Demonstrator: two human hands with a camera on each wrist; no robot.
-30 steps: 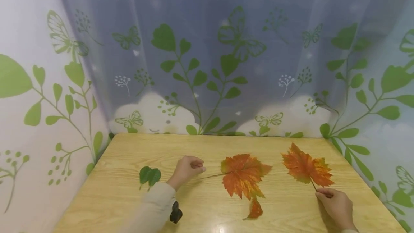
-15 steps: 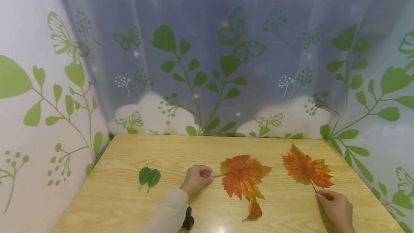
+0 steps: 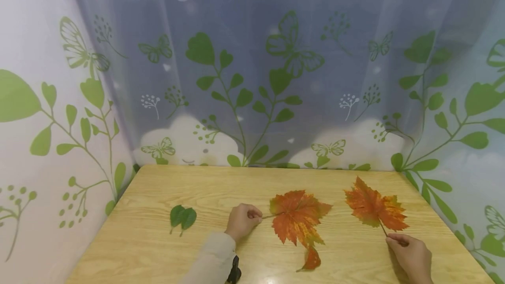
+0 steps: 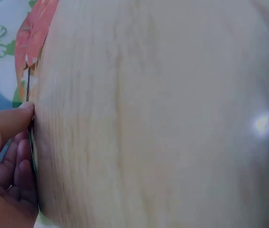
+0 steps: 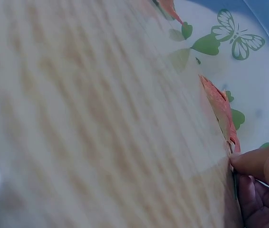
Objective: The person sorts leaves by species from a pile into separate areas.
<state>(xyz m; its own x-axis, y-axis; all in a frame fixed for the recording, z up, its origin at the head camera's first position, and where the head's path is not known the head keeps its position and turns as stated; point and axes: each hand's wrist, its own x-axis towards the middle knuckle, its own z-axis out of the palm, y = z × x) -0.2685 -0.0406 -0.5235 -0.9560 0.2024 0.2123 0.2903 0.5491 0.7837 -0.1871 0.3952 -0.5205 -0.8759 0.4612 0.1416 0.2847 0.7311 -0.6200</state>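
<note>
My left hand [image 3: 241, 221] pinches the thin brown stem [image 3: 268, 216] of a large orange-red maple-like leaf [image 3: 297, 214] in the middle of the table. The leaf lies to the right of the fingers, its stem pointing left. At the right side, my right hand [image 3: 412, 253] grips the dark stem of a second orange-red leaf [image 3: 375, 207], which spreads up and left of the fingertips. In the right wrist view that leaf [image 5: 220, 111] shows nearly edge-on beyond the thumb. The left wrist view shows thumb and fingers [image 4: 23, 114] together at the other stem.
Two small green leaves [image 3: 183, 217] lie side by side on the left of the wooden table [image 3: 134, 249]. A small reddish leaf [image 3: 311, 259] lies just below the middle leaf. Patterned curtains [image 3: 252, 78] stand behind and beside the table.
My left hand has moved right and slightly nearer, along the stem of the middle leaf, and its fingers now pinch that stem closer to the blade. The right hand stays in place.
</note>
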